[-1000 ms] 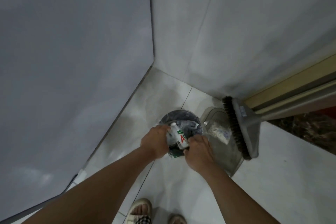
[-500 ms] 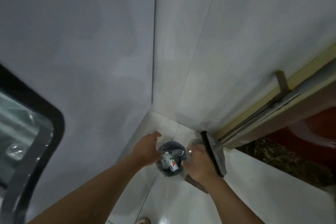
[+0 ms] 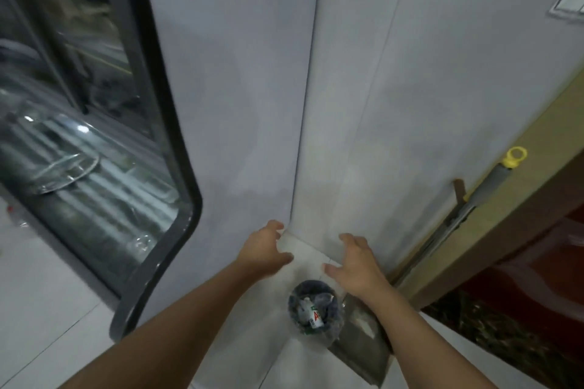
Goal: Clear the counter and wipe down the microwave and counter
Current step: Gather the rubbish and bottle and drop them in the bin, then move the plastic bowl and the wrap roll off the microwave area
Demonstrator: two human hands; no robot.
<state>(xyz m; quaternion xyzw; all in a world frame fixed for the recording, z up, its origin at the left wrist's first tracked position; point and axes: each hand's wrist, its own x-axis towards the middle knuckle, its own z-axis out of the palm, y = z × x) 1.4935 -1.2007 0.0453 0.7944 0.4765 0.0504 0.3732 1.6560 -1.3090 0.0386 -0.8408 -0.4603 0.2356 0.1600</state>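
A small round bin (image 3: pixel 328 330) lined with a dark bag stands on the white floor in the corner of two pale walls. A white bottle (image 3: pixel 311 313) with a green and red label lies on top of the rubbish inside it. My left hand (image 3: pixel 262 251) hovers above and to the left of the bin, fingers spread and holding nothing. Above the bin's right side my right hand (image 3: pixel 355 262) is also spread and holds nothing. Neither hand touches the bin.
A grey dustpan (image 3: pixel 363 347) leans by the bin's right side, its long handle with a yellow end (image 3: pixel 513 158) running up the wall. A dark-framed glass door (image 3: pixel 94 142) fills the left. A brown and red doorway (image 3: pixel 521 278) lies right.
Both hands have let go of the bottle, left it in the bin and lifted away with fingers spread. The camera has risen, so the bin looks smaller and lower.
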